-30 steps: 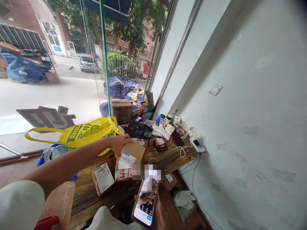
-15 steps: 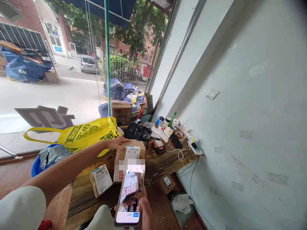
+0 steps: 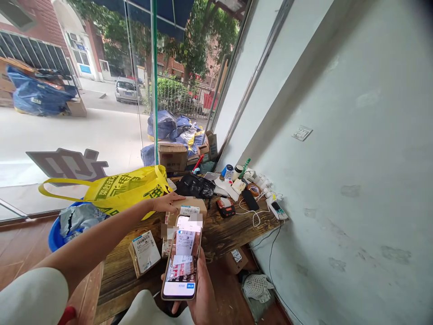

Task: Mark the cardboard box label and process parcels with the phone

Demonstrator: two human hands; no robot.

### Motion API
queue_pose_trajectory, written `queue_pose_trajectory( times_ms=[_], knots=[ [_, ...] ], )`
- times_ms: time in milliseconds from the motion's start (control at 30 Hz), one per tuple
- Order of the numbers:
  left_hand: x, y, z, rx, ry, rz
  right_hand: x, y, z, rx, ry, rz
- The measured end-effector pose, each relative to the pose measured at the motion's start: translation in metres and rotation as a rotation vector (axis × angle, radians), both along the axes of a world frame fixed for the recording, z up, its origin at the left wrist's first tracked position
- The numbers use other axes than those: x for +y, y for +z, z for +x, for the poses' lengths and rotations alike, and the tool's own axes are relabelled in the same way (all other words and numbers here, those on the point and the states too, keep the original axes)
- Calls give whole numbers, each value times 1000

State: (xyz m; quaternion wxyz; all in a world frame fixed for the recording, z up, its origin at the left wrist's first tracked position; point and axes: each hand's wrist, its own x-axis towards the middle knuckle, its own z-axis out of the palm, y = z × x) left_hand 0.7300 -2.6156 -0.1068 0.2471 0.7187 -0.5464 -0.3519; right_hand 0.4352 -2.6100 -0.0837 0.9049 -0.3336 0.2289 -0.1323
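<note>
My right hand (image 3: 202,289) is wrapped round a smartphone (image 3: 182,266) held upright. Its lit screen shows a camera view of a white label and red print, with a blue button below. My left hand (image 3: 168,203) reaches across and grips the upper left edge of a cardboard box (image 3: 199,205), fingers over its top. The phone covers much of this box and part of its white shipping label (image 3: 189,210). A smaller labelled carton (image 3: 146,253) lies to the left on the wooden table (image 3: 117,289), apart from both hands.
A yellow bag (image 3: 118,187) lies beyond my left forearm, by a blue tub (image 3: 56,234). A black plastic bag (image 3: 196,185), an orange-black device (image 3: 225,207), a black phone (image 3: 250,199) and white cables crowd the far side. A glass pane (image 3: 154,90) stands behind.
The phone and my right hand have risen slightly towards the box. The screen view has shifted from a blurred scene to the label. My left hand stays on the box.
</note>
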Motion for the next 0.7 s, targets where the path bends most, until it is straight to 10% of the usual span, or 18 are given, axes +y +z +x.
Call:
queue_pose_trajectory(
  times_ms=[700],
  knots=[
    [1, 4, -4, 14, 7, 7, -5, 8, 3, -39, 21, -49]
  ],
)
